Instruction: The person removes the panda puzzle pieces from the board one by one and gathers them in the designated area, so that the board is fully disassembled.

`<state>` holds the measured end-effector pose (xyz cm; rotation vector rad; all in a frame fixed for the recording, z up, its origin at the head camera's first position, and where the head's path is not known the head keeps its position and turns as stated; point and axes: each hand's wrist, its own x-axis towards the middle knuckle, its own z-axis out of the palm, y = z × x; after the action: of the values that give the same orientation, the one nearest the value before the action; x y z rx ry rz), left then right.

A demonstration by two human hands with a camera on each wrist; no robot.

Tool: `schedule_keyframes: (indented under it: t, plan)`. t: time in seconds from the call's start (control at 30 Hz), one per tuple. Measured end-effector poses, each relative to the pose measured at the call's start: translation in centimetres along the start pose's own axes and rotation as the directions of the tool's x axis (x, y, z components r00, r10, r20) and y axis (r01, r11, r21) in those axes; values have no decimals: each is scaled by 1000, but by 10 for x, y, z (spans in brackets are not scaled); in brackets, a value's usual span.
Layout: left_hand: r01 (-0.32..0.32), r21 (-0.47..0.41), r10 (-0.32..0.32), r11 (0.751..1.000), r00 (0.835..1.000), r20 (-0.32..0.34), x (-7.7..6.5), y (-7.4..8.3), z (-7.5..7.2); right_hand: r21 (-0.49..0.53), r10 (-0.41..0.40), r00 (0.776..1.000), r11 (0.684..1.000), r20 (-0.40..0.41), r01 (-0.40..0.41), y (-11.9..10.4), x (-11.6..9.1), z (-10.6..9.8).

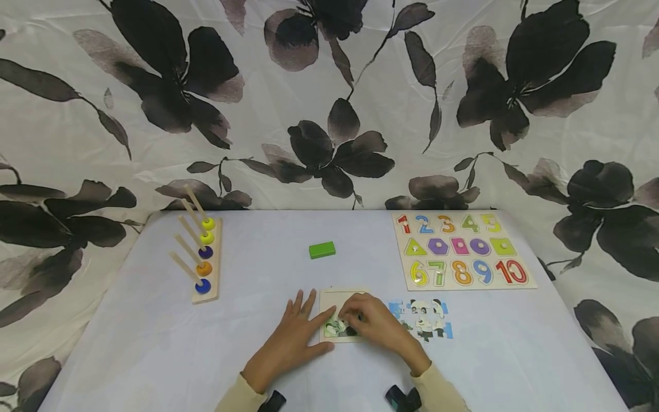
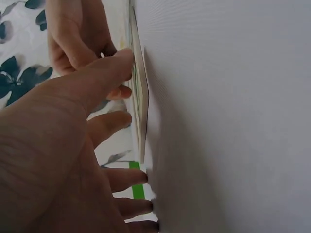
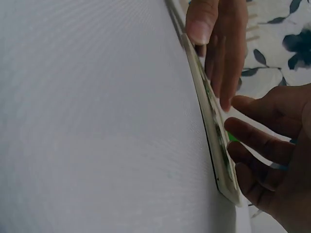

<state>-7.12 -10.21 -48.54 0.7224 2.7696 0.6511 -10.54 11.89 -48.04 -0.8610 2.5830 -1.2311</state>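
A shallow wooden puzzle tray [image 1: 344, 292] lies on the table between both hands, with green and dark picture pieces [image 1: 336, 328] in its lower part. My left hand [image 1: 292, 337] is spread at the tray's left side, index fingertip over its edge and thumb at the lower left corner. The right hand [image 1: 378, 323] bends over the tray, covering its right part. Seen from the right wrist, its relaxed fingertips [image 3: 233, 145] are right at the tray's face, thumb and index apart with nothing visible between them. Loose panda puzzle pieces [image 1: 425, 309] lie right of the tray.
A green block [image 1: 322, 250] lies beyond the tray. At left stands a wooden peg stand [image 1: 214, 257] with coloured rings. A number and shape board [image 1: 465, 292] lies at the back right. Flowered cloth [image 1: 329, 86] hangs behind the white table.
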Motion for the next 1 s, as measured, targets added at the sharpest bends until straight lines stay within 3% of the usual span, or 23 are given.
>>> schedule_keyframes:
  t: [0.17, 0.33, 1.0]
  plan:
    - [4, -38, -4, 999, 1000, 14, -11, 3, -2, -9, 28, 999, 1000, -19, -28, 0, 2, 1]
    - [-58, -73, 62, 996, 996, 62, -15, 9, 1, -8, 23, 999, 1000, -25, -23, 2, 5, 4]
    - [-81, -34, 83, 996, 994, 74, -11, 16, 3, -9, 6, 1000, 1000, 25, -6, 0, 8, 14]
